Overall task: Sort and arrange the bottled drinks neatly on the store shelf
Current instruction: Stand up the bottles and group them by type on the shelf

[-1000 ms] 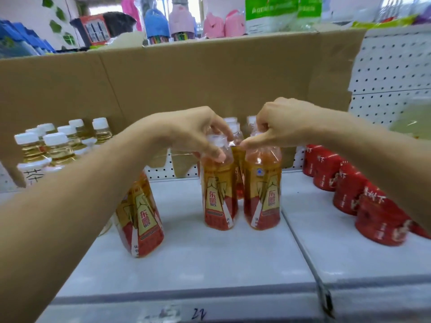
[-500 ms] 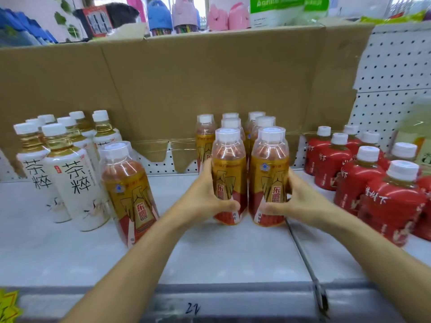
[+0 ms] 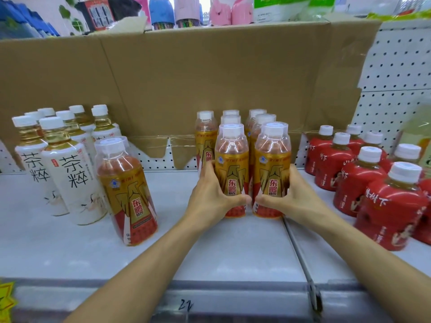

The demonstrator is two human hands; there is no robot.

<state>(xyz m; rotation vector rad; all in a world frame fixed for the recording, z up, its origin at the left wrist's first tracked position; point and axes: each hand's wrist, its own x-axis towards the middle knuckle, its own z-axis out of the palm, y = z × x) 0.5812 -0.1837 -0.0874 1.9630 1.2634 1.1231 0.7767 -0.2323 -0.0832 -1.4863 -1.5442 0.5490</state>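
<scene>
In the head view my left hand (image 3: 210, 194) was wrapped round the lower body of the left front bottle (image 3: 231, 169) and my right hand (image 3: 291, 197) round the right front bottle (image 3: 271, 169), thumbs nearly meeting in front. I judged I was pressing the pair together to square them with the rows behind at twelve o'clock. Both stood upright on the shelf (image 3: 233, 252). A stray bottle (image 3: 127, 192) of the same drink stood at nine o'clock, just beside the white tea bottles (image 3: 70, 173), probably next to join; the red bottles (image 3: 373, 194) sat at three o'clock. A second before, my fingers had pinched the caps; half a second before, they had dropped to the labels and stayed
</scene>
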